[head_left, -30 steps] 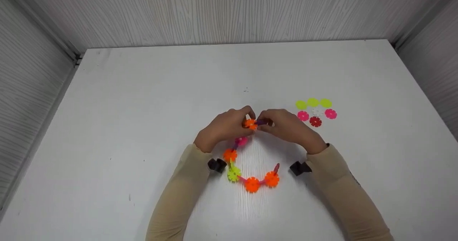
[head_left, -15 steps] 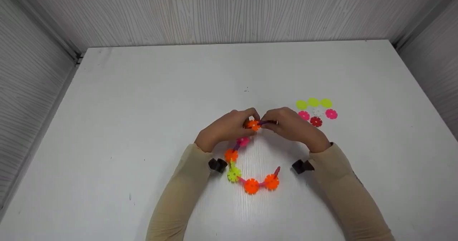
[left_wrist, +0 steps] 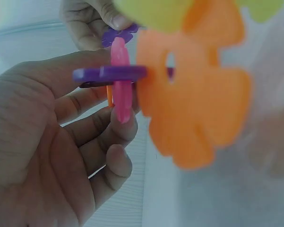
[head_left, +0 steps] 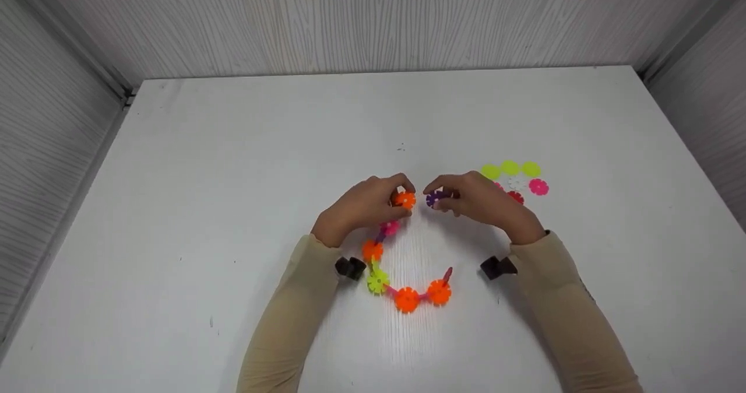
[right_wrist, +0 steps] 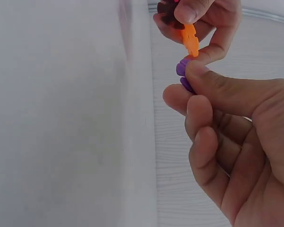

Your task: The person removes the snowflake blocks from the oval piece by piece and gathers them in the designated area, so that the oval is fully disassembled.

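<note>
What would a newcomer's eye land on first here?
Probably the curved, multicoloured chain of notched, plastic-looking discs, bright with orange, near the middle of the white tabletop, its upper end held by the left hand. Next, the round, notched purple disc pinched in the right hand, just apart from the chain's orange end disc. Then the loose yellow-green, pink, red and white discs, partly hidden by the right hand.

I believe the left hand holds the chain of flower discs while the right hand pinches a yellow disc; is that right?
Not quite: the right hand pinches a purple disc, not a yellow one, as the head view shows. The rest stands.
</note>
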The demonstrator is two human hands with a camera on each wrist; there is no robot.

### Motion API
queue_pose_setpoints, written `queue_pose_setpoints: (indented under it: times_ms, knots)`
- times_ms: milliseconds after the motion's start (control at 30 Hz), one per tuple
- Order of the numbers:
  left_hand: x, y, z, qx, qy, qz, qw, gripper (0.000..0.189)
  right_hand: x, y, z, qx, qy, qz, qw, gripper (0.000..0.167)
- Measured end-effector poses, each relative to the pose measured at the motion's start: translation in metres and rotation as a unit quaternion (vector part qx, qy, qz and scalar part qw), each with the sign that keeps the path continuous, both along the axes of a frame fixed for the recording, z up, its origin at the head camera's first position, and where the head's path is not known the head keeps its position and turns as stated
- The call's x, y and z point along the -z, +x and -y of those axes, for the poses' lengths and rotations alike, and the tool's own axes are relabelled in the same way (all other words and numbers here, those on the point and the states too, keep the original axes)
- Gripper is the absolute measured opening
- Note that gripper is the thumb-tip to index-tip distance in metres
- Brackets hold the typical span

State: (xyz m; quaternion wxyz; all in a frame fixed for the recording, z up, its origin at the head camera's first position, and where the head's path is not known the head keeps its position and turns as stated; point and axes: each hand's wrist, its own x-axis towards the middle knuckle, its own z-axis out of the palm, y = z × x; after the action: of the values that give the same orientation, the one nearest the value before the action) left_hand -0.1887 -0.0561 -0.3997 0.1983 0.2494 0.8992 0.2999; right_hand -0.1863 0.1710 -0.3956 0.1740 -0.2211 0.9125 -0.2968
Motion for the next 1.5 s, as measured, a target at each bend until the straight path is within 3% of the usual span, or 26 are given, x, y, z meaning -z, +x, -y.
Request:
queue_pose_setpoints:
  times_ms: [200, 533, 867, 1267, 1500]
  knots:
    - [0.001, 0.000, 0.000, -0.018, -0.028, -0.016, 0.9993, 0.042, 0.002, -0.007, -0.011, 0.049, -0.011, -0.002, 0.9988, 0.028]
    - [0.004, -0.002, 0.002, -0.022, -0.014, 0.012, 0.9996, 0.043, 0.015, -0.023, -0.037, 0.118, -0.016, -0.006, 0.9929, 0.037]
    - [0.003, -0.003, 0.001, -0.021, -0.013, 0.017, 0.9996, 0.042, 0.017, -0.025, -0.040, 0.133, -0.028, 0.022, 0.9905, 0.035]
    - [0.003, -0.002, 0.000, -0.018, -0.009, 0.022, 0.9996, 0.041, 0.022, -0.026, -0.041, 0.133, 0.007, 0.049, 0.9899, 0.032]
    - [0.001, 0.001, 0.000, -0.020, -0.010, 0.022, 0.9995, 0.042, 0.019, -0.022, -0.036, 0.149, 0.031, 0.043, 0.9874, 0.036]
